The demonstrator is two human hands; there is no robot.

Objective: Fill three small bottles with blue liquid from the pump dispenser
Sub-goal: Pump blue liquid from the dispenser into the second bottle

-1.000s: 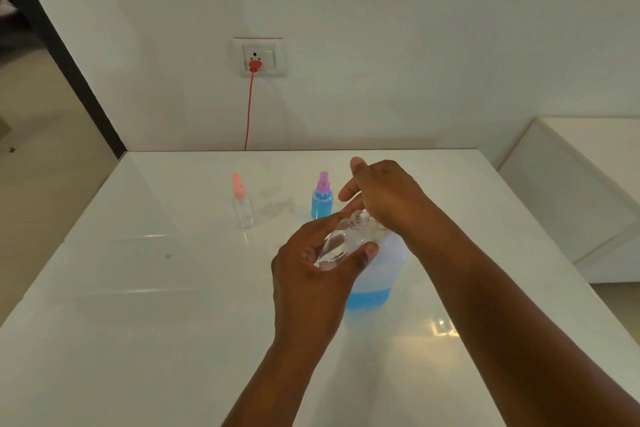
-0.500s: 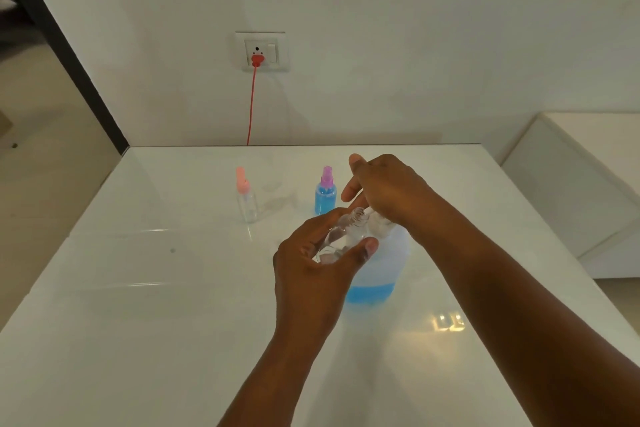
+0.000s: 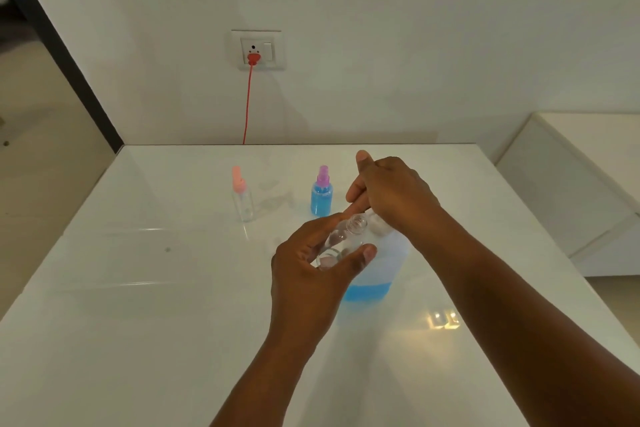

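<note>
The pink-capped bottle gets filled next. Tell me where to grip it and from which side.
Grip the pink-capped bottle round its clear body below the cap, coming from the near side. It stands upright, apart from the blue-filled bottle, with open table before it.

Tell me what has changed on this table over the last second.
Little. The left hand keeps gripping the open clear bottle, tilted at the pump dispenser; the right hand stays on the pump. The bottle has no blue yet. The pink-capped bottle and filled blue bottle stayed put.
</note>
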